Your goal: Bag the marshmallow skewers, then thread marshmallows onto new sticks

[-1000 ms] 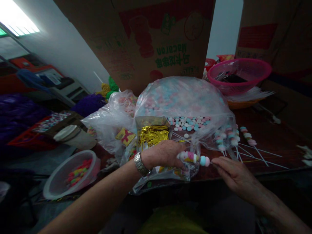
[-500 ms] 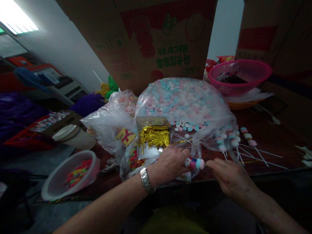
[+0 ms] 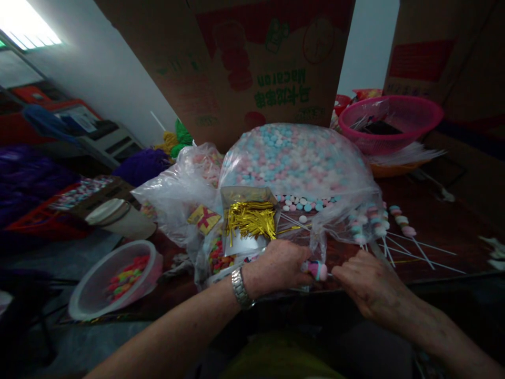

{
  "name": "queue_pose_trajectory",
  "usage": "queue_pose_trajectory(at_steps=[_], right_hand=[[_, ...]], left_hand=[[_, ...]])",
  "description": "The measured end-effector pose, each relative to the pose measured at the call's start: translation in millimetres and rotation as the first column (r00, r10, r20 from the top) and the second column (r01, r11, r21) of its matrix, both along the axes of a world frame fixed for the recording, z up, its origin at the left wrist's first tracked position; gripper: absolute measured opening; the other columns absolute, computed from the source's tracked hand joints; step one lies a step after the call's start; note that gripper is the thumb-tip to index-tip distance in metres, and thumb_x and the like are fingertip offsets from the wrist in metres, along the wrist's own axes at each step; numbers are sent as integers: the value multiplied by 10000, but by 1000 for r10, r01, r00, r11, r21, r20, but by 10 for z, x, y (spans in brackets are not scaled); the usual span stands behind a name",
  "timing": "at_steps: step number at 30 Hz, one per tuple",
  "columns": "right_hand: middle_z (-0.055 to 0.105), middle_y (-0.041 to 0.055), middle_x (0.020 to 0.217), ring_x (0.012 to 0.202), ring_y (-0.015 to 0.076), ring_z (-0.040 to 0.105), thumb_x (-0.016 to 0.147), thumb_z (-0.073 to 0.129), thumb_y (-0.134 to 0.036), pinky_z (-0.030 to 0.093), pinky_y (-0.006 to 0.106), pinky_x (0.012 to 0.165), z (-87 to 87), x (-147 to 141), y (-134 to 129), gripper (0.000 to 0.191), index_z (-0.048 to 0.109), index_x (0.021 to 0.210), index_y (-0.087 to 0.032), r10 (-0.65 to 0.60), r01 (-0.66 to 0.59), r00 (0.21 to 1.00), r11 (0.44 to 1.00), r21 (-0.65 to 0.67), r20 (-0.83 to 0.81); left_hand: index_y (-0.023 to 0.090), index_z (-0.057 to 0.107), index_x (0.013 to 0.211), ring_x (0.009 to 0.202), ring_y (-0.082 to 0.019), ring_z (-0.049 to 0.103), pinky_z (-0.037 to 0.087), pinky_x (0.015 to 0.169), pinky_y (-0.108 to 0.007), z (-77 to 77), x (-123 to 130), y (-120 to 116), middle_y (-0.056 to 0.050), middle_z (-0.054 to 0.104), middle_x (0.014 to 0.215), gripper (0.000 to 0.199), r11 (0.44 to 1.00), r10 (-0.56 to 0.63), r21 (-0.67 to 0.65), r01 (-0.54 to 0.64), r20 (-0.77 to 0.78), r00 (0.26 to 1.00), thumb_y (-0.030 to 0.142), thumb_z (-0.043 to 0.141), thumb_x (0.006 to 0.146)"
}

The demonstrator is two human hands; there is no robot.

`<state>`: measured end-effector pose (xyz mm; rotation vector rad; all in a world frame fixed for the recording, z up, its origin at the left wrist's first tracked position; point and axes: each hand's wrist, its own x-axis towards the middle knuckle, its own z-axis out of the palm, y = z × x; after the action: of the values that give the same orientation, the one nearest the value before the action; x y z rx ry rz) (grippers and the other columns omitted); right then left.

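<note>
My left hand (image 3: 276,267), with a metal watch on its wrist, is closed around a candy skewer (image 3: 319,270) in a printed clear wrapper. The skewer's pink end sticks out to the right of my fingers; its other end is hidden under the palm. My right hand (image 3: 369,281) pinches the thin stick just right of that end. Just behind my left hand stands an open box of gold twist ties (image 3: 252,220). Unwrapped candy skewers (image 3: 402,221) in pastel colours lie with their white sticks to the right.
A big clear bag of pastel candies (image 3: 295,158) fills the middle of the table (image 3: 426,210). Cardboard boxes (image 3: 268,63) rise behind it. A pink basket (image 3: 390,139) stands at the back right. On the left are a bowl of coloured candies (image 3: 87,297) and a lidded bucket (image 3: 122,218).
The wrapped skewer has turned, and less of it shows past my left hand. My right hand has curled and rolled over slightly at the stick.
</note>
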<state>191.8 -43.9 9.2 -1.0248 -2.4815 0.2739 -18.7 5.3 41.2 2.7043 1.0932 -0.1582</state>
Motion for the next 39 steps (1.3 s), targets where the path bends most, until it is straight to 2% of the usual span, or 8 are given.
queue_pose_trajectory(at_steps=[6, 8, 12, 17, 29, 32, 35, 39], right_hand=[[538, 9, 590, 577, 142, 446, 823, 392, -86, 229, 290, 592, -35, -130, -9, 232, 522, 651, -172, -79, 78, 997, 997, -16, -16], [525, 14, 580, 579, 150, 435, 840, 401, -112, 223, 296, 594, -57, -126, 21, 238, 531, 649, -169, -119, 120, 993, 990, 71, -22], [518, 16, 590, 595, 153, 428, 870, 413, -153, 223, 303, 612, -56, 2, 84, 232, 579, 709, -163, -118, 117, 993, 982, 146, -1], [518, 3, 622, 623, 145, 441, 887, 423, -170, 236, 296, 628, 96, 139, 106, 204, 571, 749, -165, 46, -46, 999, 998, 44, 2], [539, 12, 651, 648, 157, 463, 906, 404, -211, 252, 308, 638, 169, 98, 145, 234, 568, 743, -174, 14, -15, 999, 999, 31, 44], [544, 12, 647, 638, 156, 471, 913, 377, -212, 275, 308, 641, 209, 141, 117, 257, 560, 737, -172, 49, -44, 996, 996, -73, 71], [563, 14, 685, 664, 152, 498, 929, 354, -254, 317, 284, 632, 202, 150, 80, 264, 553, 774, -176, -21, 29, 999, 962, -271, 33], [562, -2, 685, 639, 128, 501, 932, 355, -272, 339, 245, 592, 120, 127, 45, 260, 535, 764, -188, -83, 50, 995, 912, -408, -63]], left_hand=[[158, 564, 817, 703, -195, 595, 399, 694, -335, -212, 198, -163, -53, 628, 721, 185, 951, -91, 304, 60, 91, 992, 262, 422, 871], [157, 559, 850, 726, -209, 600, 399, 711, -346, -218, 215, -174, -49, 638, 750, 187, 970, -74, 239, 45, 115, 991, 330, 490, 844], [189, 537, 1046, 787, -225, 607, 408, 710, -313, -81, 71, -49, -36, 652, 873, 588, 997, -30, -68, 42, 176, 984, 606, 636, 644], [177, 614, 934, 667, -141, 566, 365, 547, -198, 96, -88, 115, 14, 628, 769, 465, 871, 41, -489, 48, 170, 985, 544, 665, 652], [178, 609, 908, 650, -118, 539, 365, 548, -182, 55, -86, 58, 30, 611, 747, 404, 842, 122, -540, 15, 217, 969, 527, 621, 705], [175, 614, 822, 592, -134, 543, 364, 523, -211, 101, -131, 49, 11, 606, 681, 413, 889, 4, -457, 19, 47, 999, 572, 575, 716], [189, 567, 1004, 763, -195, 589, 420, 669, -280, 102, -80, -67, -43, 635, 863, 331, 995, 42, -88, -43, -8, 999, 431, 553, 779], [175, 471, 1118, 900, -222, 572, 402, 839, -367, 34, 6, -218, -77, 613, 954, 350, 983, 77, 162, -83, 46, 996, 298, 543, 798]])
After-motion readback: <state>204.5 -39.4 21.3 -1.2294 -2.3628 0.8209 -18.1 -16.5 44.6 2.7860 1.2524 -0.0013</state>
